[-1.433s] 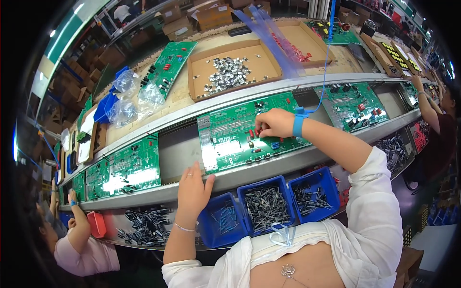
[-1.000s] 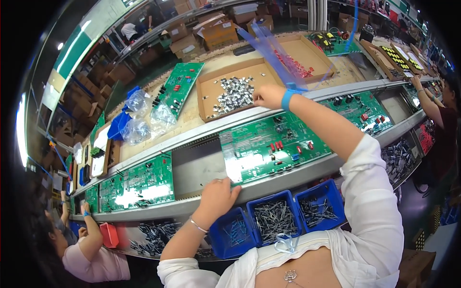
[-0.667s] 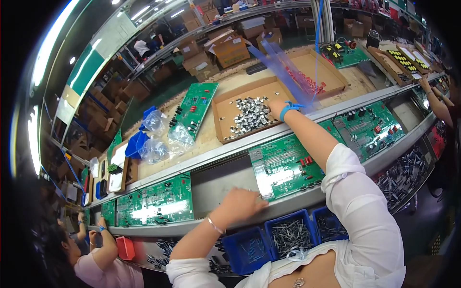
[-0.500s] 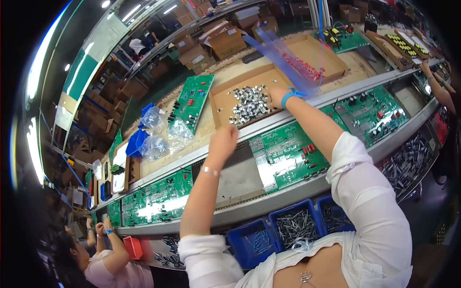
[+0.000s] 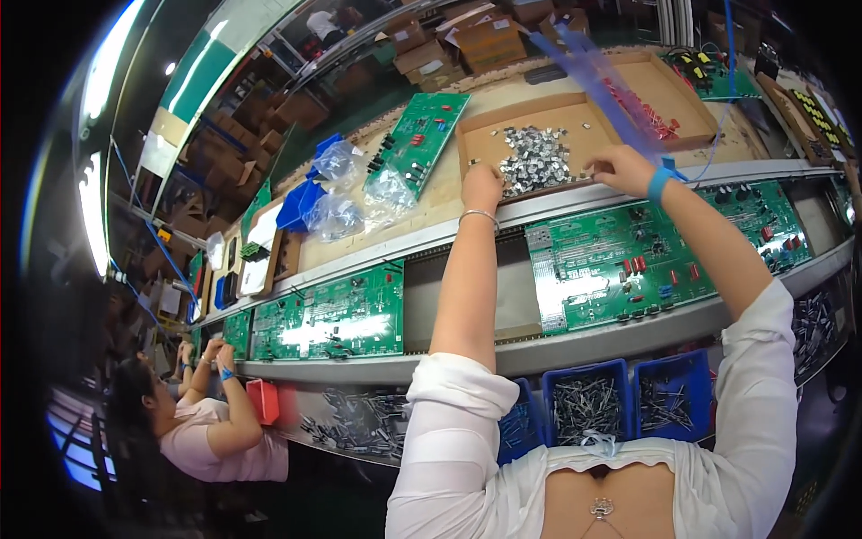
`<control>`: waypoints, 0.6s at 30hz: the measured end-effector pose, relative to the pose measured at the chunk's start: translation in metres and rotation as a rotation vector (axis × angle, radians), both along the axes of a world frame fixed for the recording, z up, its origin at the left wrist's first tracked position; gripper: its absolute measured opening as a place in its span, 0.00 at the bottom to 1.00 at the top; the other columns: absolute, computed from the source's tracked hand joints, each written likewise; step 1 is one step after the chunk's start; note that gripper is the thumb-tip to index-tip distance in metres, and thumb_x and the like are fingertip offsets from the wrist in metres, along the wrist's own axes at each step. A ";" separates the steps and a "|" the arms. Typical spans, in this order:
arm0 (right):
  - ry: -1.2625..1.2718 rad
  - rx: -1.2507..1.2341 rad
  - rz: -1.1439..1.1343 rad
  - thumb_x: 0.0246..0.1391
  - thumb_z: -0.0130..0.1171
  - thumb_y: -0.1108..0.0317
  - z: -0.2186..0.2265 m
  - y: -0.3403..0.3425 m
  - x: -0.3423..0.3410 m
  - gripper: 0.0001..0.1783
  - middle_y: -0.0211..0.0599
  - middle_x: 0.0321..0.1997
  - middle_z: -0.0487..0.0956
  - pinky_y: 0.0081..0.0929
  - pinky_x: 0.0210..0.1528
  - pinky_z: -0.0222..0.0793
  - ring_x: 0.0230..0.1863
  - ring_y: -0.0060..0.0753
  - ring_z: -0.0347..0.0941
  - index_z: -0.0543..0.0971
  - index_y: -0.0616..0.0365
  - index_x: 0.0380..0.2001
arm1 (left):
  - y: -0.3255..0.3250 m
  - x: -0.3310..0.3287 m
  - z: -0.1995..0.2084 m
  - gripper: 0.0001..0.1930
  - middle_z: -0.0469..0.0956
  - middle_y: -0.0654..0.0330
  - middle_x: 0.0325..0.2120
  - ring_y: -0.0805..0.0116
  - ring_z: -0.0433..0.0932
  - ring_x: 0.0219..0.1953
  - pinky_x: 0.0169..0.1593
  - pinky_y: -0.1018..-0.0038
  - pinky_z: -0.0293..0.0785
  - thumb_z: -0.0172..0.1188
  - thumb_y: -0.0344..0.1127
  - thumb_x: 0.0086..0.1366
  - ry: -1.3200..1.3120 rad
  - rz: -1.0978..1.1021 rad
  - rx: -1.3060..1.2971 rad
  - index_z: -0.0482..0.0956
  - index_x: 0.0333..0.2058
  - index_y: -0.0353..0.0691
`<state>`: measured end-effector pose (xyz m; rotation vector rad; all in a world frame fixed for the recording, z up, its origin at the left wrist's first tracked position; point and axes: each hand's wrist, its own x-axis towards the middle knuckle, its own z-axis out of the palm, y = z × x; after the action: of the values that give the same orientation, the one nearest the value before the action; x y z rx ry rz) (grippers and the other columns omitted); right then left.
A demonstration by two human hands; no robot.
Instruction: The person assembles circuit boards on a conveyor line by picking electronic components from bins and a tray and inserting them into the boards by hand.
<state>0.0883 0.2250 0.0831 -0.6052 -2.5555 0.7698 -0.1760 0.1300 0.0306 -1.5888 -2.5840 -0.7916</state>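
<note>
A shallow cardboard tray [image 5: 503, 115] holds a heap of small silvery metal parts [image 5: 536, 160]. At its front left corner is my left hand [image 5: 483, 187], fingers closed; whatever they hold is too small to name. Over the tray's front right side is my right hand [image 5: 620, 168], fingers curled and pinched toward the heap, their contents not clear. A blue band is round my right wrist. Below my right forearm, a green circuit board [image 5: 593, 238] with red and dark components lies in the metal-edged line.
More green boards [image 5: 328, 310] sit along the line [image 5: 377, 366]. Blue bins [image 5: 588, 370] of leaded components stand near me. Behind are a tilted board [image 5: 422, 135], clear plastic bags [image 5: 337, 216] and a tray of red parts [image 5: 691, 135]. A co-worker [image 5: 211, 422] works at left.
The view has shifted, so the bench appears farther right. My left hand has moved forward to the tray's corner. My right hand has drawn away from the heap to the right.
</note>
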 end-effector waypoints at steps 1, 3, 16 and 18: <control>0.000 -0.001 -0.007 0.43 0.58 0.73 -0.003 -0.003 0.006 0.08 0.41 0.28 0.78 0.29 0.36 0.69 0.31 0.36 0.75 0.78 0.59 0.31 | -0.001 0.006 0.004 0.07 0.78 0.48 0.30 0.52 0.77 0.35 0.40 0.62 0.73 0.56 0.33 0.52 -0.072 0.011 0.045 0.81 0.27 0.40; -0.049 -0.030 0.082 0.43 0.59 0.74 -0.003 -0.014 0.015 0.08 0.39 0.26 0.78 0.27 0.33 0.69 0.28 0.32 0.74 0.78 0.61 0.30 | -0.005 0.003 0.000 0.06 0.78 0.49 0.29 0.53 0.77 0.35 0.40 0.63 0.72 0.57 0.33 0.51 -0.054 0.031 0.066 0.81 0.27 0.40; -0.030 0.136 0.074 0.45 0.56 0.71 -0.005 -0.001 0.059 0.10 0.44 0.31 0.78 0.33 0.38 0.69 0.33 0.42 0.75 0.78 0.60 0.33 | -0.011 0.043 0.031 0.05 0.75 0.53 0.23 0.59 0.75 0.28 0.32 0.68 0.71 0.56 0.28 0.51 -0.145 -0.152 0.451 0.76 0.29 0.37; -0.023 0.073 0.067 0.45 0.55 0.70 -0.005 0.010 0.054 0.09 0.42 0.32 0.79 0.33 0.38 0.69 0.34 0.41 0.75 0.79 0.59 0.32 | -0.014 0.043 0.029 0.05 0.75 0.55 0.23 0.63 0.75 0.28 0.31 0.71 0.71 0.56 0.27 0.52 -0.174 -0.235 0.528 0.76 0.29 0.36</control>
<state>0.1420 0.2348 0.0784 -0.5100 -2.6239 0.6918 -0.1329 0.1162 0.0592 -1.7116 -2.0368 -1.5342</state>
